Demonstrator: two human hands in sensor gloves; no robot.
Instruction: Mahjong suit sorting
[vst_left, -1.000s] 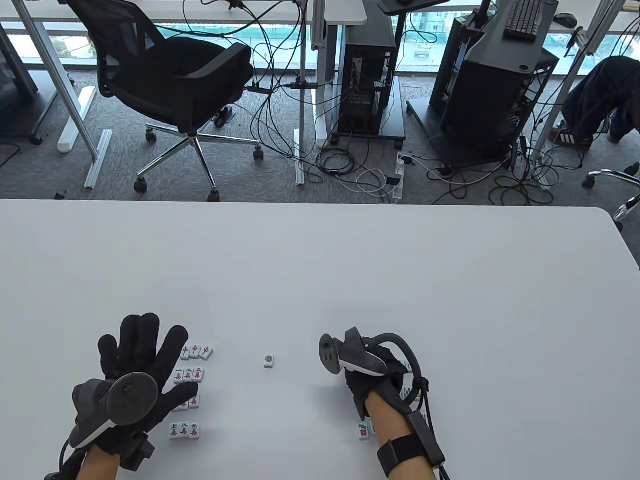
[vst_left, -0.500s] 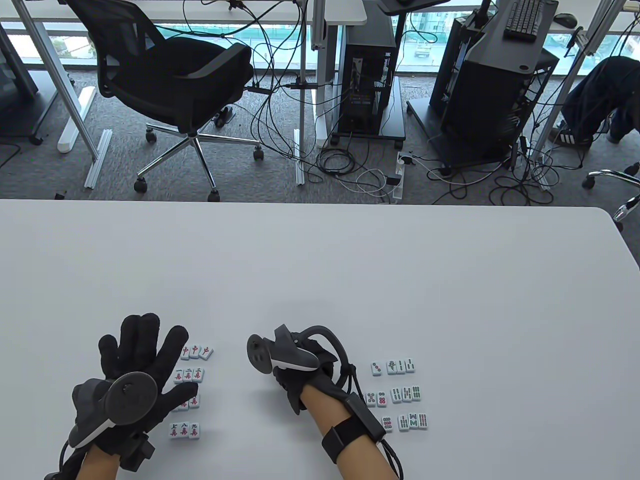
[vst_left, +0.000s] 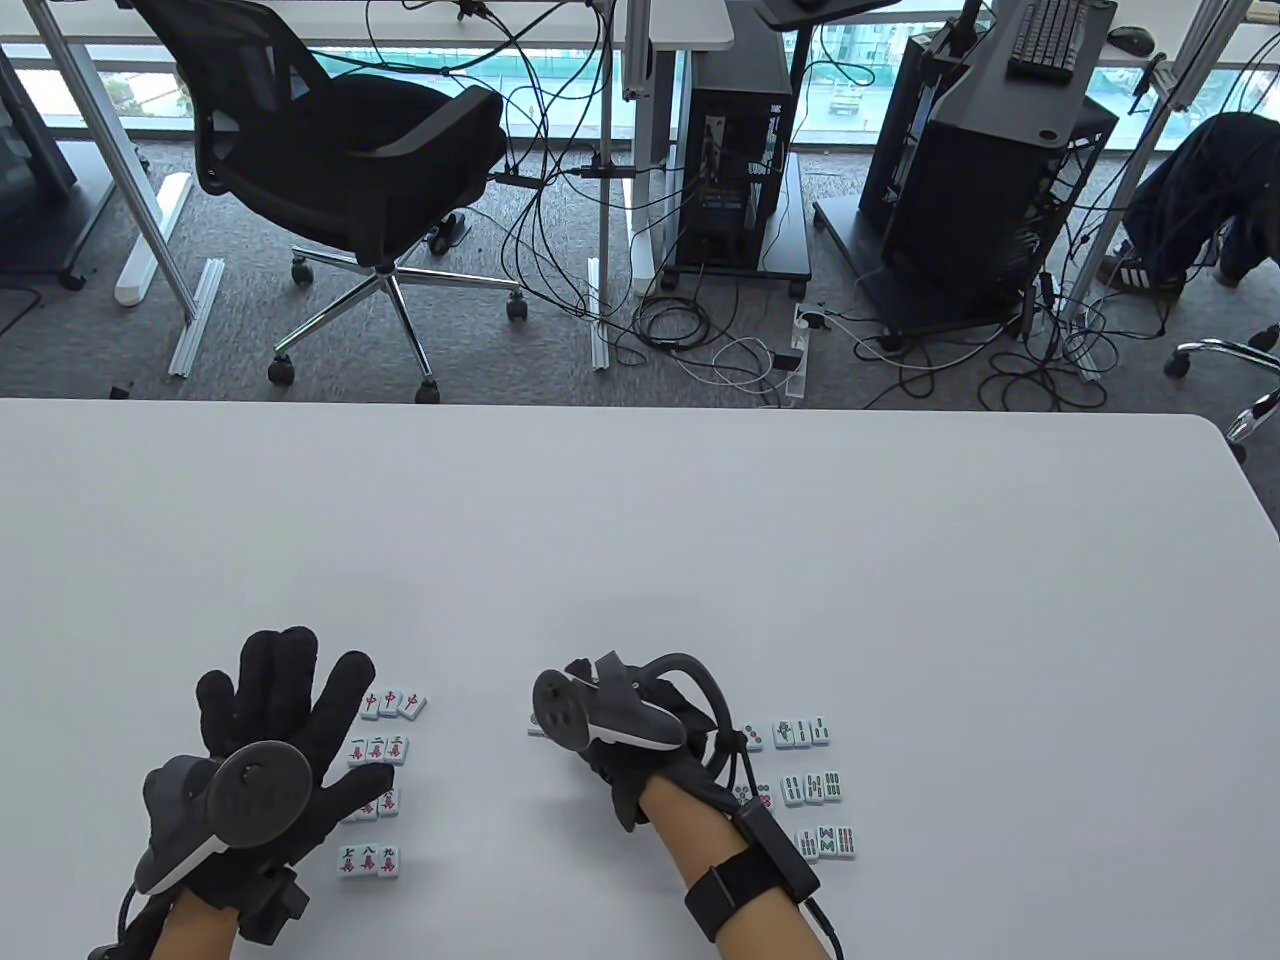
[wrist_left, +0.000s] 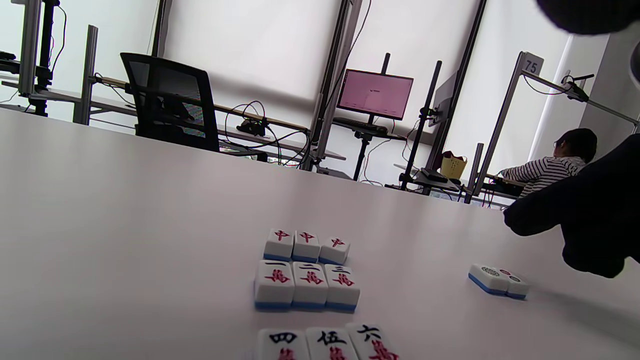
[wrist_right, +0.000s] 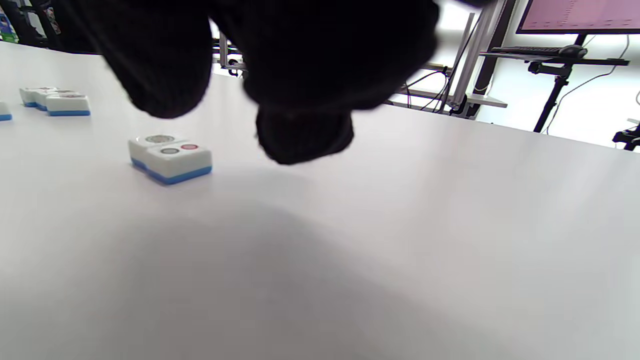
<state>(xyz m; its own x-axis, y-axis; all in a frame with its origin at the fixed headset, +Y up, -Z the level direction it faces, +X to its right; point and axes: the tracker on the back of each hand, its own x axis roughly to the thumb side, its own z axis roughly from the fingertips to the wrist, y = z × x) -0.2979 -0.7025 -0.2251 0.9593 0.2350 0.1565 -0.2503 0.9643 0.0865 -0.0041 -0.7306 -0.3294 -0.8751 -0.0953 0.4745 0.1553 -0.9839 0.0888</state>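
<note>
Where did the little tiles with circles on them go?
The two white, blue-backed circle tiles lie side by side mid-table, between the character-tile rows and the right hand, which hovers above them.

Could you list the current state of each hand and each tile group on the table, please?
left hand: flat, fingers spread, beside the character tiles.
right hand: hovers by the dot tile pair, holding nothing.
dot tile pair: face up, side by side, touching.
character tiles: face up, in rows.
bamboo tiles: face up, in rows.
</note>
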